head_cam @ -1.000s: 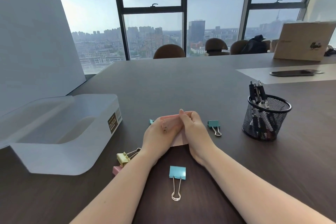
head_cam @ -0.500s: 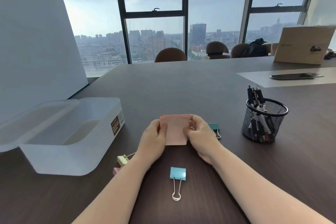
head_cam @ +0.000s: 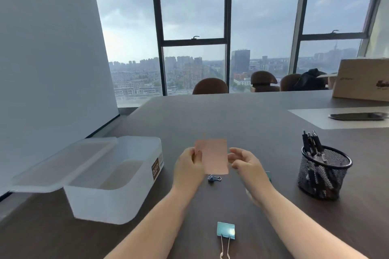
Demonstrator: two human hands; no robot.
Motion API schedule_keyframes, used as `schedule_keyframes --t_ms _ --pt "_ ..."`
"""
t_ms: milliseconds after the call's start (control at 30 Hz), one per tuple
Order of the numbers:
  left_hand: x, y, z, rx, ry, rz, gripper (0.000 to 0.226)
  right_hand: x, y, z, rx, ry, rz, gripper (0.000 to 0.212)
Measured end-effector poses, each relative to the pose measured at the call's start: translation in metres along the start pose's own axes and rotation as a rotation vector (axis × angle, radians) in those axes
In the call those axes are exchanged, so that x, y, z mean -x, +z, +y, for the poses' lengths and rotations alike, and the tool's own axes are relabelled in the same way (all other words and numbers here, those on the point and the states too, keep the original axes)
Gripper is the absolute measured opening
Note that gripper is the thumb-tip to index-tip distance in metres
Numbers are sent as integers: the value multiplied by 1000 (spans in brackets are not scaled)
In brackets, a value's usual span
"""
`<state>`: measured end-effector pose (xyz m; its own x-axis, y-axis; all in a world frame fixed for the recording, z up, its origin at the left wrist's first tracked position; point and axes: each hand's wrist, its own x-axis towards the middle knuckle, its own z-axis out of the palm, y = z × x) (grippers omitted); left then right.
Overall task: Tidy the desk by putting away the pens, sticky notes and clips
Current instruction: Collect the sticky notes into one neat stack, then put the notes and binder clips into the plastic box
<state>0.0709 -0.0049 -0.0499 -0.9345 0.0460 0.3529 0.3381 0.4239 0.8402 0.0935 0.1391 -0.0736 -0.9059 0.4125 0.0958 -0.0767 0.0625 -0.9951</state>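
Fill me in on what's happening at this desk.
A person is tidying. The left hand holds a pink sticky-note pad lifted above the desk; the right hand is open beside it. Pens already stand in the mesh cup. The clear bin sits open at left, and two blue binder clips lie loose.

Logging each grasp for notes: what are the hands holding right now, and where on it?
The left hand pinches the pink sticky notes by their left edge, raised off the desk. The right hand is open beside the right edge, apparently not gripping.
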Motion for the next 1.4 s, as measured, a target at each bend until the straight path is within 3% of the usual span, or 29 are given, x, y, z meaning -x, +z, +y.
schedule_keyframes --t_ms 200,367,533,700,767,933,1133,1267,1400 --pt "-55 -68 34 -80 69 67 35 -15 40 -49 215 8 -234 20" --pt "-89 -112 8 -172 -13 47 36 -20 92 -75 365 3 -392 6" --pt "-108 -145 -44 -392 -194 -35 23 -12 140 -80 589 48 -471 39" --pt "-117 -155 -85 -591 -337 -125 21 -16 178 -71 757 108 -512 38" --pt "-116 -153 -90 -735 -345 -204 20 -19 184 -70 797 124 -507 28" --pt "-127 -139 -98 -998 -282 -353 24 -22 186 -67 859 77 -528 30" --pt "-129 -125 -110 -1268 -145 -328 38 -27 185 -63 902 23 -570 31" --pt "-126 -114 -107 -1169 28 -272 32 -29 186 -58 913 -2 -569 30" --pt "-120 -101 -106 -1077 28 -517 37 -31 185 -57 900 -11 -585 31"
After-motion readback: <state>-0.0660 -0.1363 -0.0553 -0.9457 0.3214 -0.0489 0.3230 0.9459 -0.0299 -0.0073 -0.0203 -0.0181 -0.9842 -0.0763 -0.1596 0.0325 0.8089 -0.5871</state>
